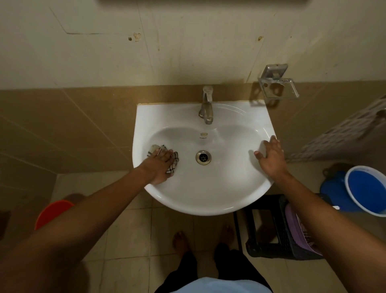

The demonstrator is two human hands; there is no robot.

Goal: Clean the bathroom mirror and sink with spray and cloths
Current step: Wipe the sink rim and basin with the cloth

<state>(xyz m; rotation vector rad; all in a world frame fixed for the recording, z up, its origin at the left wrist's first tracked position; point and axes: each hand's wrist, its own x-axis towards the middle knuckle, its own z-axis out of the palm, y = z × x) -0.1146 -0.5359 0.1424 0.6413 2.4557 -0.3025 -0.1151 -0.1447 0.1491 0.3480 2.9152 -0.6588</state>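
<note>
A white wall-hung sink (160, 117) fills the middle of the head view, with a metal tap (206, 104) at its back and a drain (203, 157) in the bowl. My left hand (159, 165) presses a checked cloth (154, 149) flat against the bowl's left inner wall, fingers stretched over it. My right hand (271, 155) rests spread on the sink's right rim and holds nothing. Only the dark lower edge of the mirror (204, 1) shows at the top. No spray bottle is in view.
An empty clear soap dish (277, 87) hangs on the wall right of the tap. A blue bucket (365, 190) and a black crate (277, 236) with a purple item stand at the right. An orange bucket (52, 211) sits at the left. My bare feet stand on the tiled floor below the sink.
</note>
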